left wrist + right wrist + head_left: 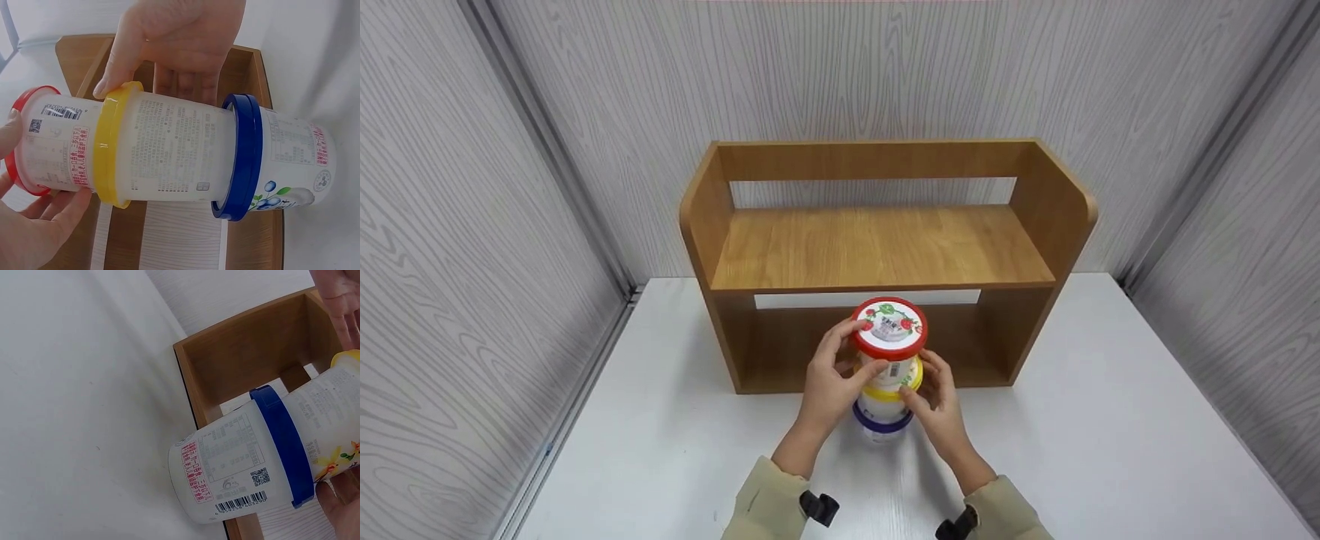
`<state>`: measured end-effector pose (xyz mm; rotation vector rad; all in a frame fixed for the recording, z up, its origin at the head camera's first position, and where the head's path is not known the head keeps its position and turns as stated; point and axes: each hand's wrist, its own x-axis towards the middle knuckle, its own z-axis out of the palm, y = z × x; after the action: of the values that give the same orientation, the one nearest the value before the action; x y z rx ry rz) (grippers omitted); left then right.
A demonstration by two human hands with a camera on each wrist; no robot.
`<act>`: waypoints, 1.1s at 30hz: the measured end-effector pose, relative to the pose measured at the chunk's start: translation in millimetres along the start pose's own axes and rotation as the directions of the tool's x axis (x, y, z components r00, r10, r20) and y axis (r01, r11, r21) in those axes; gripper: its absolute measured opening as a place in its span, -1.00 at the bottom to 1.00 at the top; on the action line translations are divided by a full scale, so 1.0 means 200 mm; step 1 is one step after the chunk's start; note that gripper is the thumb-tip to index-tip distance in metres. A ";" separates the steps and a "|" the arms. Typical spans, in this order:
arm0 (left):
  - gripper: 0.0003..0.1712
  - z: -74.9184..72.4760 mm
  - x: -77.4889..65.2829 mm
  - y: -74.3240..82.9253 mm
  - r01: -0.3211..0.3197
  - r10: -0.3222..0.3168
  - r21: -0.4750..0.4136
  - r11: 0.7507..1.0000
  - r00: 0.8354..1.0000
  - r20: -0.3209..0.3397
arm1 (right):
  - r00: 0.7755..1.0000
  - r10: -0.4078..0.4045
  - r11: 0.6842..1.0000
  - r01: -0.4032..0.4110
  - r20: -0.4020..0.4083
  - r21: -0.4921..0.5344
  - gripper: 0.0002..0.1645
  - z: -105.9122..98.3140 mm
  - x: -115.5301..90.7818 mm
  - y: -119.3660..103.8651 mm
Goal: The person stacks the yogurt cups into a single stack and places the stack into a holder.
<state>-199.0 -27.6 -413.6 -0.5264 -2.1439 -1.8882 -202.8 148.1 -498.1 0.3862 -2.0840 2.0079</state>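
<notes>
I'm watching the stack right at the shelf's front, with the white worktop (1110, 435) spreading wide to left and right. The wood-grain brown two-tier shelf (877, 247) has rounded upper corners; the front edge of its middle board runs just beyond the top lid in my head view.

Three round white tubs here, one atop another: the red-lidded tub (890, 328) up top, the yellow-lidded tub (174, 149) in the middle, the blue-lidded tub (236, 467) lowest. My left hand (831, 382) grips the red one, thumb and fingers about it; my right hand (941, 409) holds the yellow one, thumb at its lid.

Glossy lids, smooth printed sides. Only the head view gives me the strawberries on the red lid; left wrist shows blueberries low down, right wrist the yellow blossoms.
</notes>
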 end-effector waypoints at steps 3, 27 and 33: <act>-0.32 -0.01 -0.01 -0.02 -0.008 0.008 -0.025 1.000 1.000 0.006 | 1.000 -0.012 1.000 0.012 0.003 -0.002 -0.24 -0.01 -0.01 0.00; -0.30 -0.03 -0.21 -0.42 0.223 -0.231 -0.123 0.967 0.971 -0.062 | 0.989 0.147 0.986 -0.149 -0.029 -0.070 -0.32 -0.14 -0.08 0.19; -0.28 0.00 -0.25 -0.55 0.281 -0.289 -0.136 0.950 0.956 -0.050 | 0.974 0.225 0.974 -0.224 0.020 -0.047 -0.28 -0.15 -0.09 0.24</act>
<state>-200.4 -44.1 -533.6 -0.1747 -2.1605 -2.1702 -202.2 181.0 -548.1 0.1754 -2.2737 2.0823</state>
